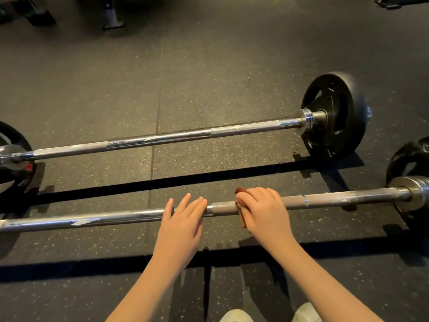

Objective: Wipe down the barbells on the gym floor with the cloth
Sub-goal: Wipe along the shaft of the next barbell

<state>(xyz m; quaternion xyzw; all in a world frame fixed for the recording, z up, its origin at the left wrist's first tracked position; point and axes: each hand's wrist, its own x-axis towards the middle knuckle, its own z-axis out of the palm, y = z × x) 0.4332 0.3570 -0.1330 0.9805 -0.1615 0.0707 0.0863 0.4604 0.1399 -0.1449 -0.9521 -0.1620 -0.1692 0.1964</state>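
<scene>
Two steel barbells lie side by side on the dark rubber floor. On the near barbell [336, 199] my right hand [262, 209] is wrapped around the knurled shaft, gripping a brown cloth [241, 214] that pokes out at its left edge. My left hand [183, 219] rests flat on the same bar just to the left, fingers spread and holding nothing. The far barbell [185, 137] runs across the middle of the view, untouched, with pale smears on its shaft.
A black weight plate [334, 117] stands on the far bar's right end, another plate [14, 159] at its left end. The near bar's right plate [411, 159] is at the frame edge. Equipment legs [112, 17] stand at the back. My light shoes [236, 317] are at the bottom.
</scene>
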